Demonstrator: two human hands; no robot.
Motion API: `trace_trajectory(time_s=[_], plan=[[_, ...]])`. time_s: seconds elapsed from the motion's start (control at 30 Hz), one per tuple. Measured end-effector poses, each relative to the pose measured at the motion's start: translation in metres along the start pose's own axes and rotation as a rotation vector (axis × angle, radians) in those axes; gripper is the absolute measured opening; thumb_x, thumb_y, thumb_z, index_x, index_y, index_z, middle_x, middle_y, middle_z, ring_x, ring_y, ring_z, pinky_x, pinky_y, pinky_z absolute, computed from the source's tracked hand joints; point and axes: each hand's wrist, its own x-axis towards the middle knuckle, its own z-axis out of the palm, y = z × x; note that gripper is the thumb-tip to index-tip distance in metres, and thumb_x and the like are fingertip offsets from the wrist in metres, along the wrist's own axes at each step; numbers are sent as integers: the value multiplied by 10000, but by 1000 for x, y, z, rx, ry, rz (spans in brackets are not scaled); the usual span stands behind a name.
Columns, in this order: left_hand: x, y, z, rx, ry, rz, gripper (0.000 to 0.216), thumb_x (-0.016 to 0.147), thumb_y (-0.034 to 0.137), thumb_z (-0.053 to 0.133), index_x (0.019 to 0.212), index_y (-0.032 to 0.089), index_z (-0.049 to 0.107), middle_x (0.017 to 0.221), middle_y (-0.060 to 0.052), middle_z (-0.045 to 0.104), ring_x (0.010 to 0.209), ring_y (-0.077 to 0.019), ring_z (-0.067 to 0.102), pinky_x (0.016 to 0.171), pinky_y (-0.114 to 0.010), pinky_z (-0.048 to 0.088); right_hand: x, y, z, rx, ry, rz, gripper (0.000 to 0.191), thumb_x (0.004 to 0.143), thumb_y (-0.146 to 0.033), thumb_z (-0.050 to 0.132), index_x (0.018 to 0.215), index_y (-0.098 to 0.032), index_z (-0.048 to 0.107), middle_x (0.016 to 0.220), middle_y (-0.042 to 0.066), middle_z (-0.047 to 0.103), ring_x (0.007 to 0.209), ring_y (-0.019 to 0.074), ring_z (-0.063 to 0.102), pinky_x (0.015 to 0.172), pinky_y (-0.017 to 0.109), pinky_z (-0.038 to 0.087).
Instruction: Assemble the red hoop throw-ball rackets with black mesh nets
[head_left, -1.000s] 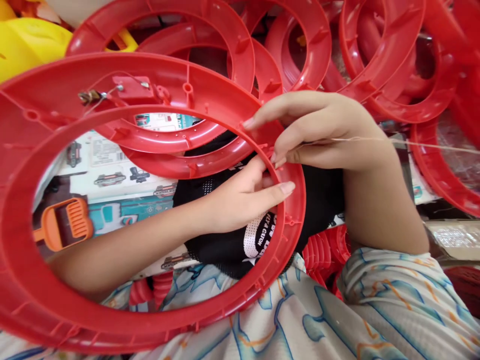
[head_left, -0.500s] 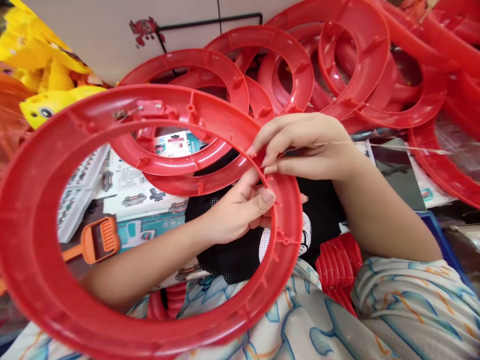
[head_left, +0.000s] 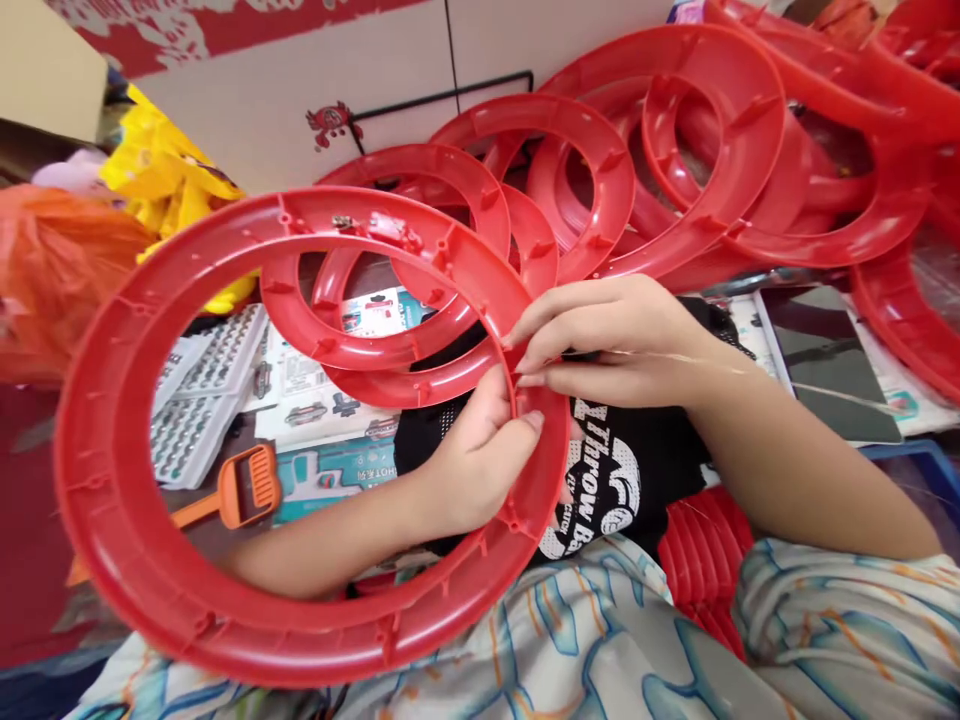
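Note:
A large red plastic ring (head_left: 105, 440) with a ribbed channel is held up in front of me, tilted. My left hand (head_left: 480, 460) reaches through its centre and grips the right side, thumb on the near face and other fingertips behind the rim. My right hand (head_left: 622, 340) pinches at the same stretch of rim, its fingertips close together. A thin pale thread (head_left: 810, 388) runs from those fingers across the wrist to the right. The thread's end at the fingertips is hidden. A small pinkish-red fitting with metal bits (head_left: 390, 228) sits in the channel near the top.
More red rings (head_left: 712, 130) are heaped behind and to the right. Beneath lie a black printed cloth (head_left: 615, 480), an orange rake-like toy (head_left: 251, 485), trays of small round pieces (head_left: 199, 425) and printed packaging (head_left: 337, 470). A dark flat panel (head_left: 825, 350) lies at right.
The view has shifted, showing more at the left and more of the black cloth's print. The ring appears smaller and farther right. Both hands keep hold at about the same place on it.

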Motion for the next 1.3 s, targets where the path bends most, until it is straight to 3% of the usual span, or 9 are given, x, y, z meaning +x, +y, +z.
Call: trace_trajectory(time_s=[0.17,0.3,0.5,0.67,0.73,0.87,0.97,1.1,1.3], plan=[[-4,-9,-4,330,24,161,193,922,138,450,1081,236,401,883,-19,623,626,-147,632,538,-307,566,-1,-5,-9,100,-19,56,41,871,-163,689,839,-142,705,953,38,632,830,72,630,741,177,536],[-6,-17,-4,381,-22,96,204,921,116,413,1077,241,367,748,21,580,588,-156,599,545,-331,519,-2,-8,-18,89,16,108,69,899,-219,681,858,-189,728,986,31,606,858,81,624,779,182,557],[-8,-14,0,560,-12,83,200,898,148,441,1066,218,358,764,6,579,635,-180,587,636,-393,523,-1,-1,-15,-21,12,56,117,901,-302,676,823,-244,742,1277,59,585,1284,191,524,1176,365,412],[-11,-10,2,630,-1,140,218,910,178,447,1111,195,364,1160,-153,599,1068,-282,615,928,-520,530,-1,3,-7,152,34,52,135,889,-236,672,809,-164,753,1530,126,367,1501,222,298,1247,380,297],[-11,-11,2,613,0,193,233,941,197,446,1160,195,367,1284,-169,562,1218,-299,560,998,-512,508,-3,4,-6,164,19,99,115,881,-226,681,822,-160,755,1560,129,361,1492,220,323,1205,363,363],[-7,-12,1,423,-52,190,343,968,334,543,1244,206,385,1129,-93,632,1045,-235,637,894,-413,563,-6,7,-5,135,20,122,83,863,-227,697,809,-193,751,1554,83,403,1442,215,403,1144,332,438],[-1,-11,-2,272,27,292,357,976,333,557,1267,234,377,1240,-67,601,1106,-185,619,948,-343,543,-6,9,-4,128,8,130,57,846,-232,715,818,-205,756,1540,79,428,1409,235,445,1140,344,456],[5,-8,-7,439,75,373,270,988,227,502,1233,225,388,1301,-67,558,1237,-187,540,1103,-380,427,-5,7,-3,193,50,185,35,834,-223,726,828,-196,748,1517,94,449,1359,246,503,1114,352,489],[4,-4,-6,555,44,255,169,979,203,455,1130,212,378,1285,-97,556,1229,-239,539,1078,-455,430,-3,5,-11,215,68,120,96,871,-284,721,841,-194,736,1545,51,381,1365,232,481,1149,406,444]])
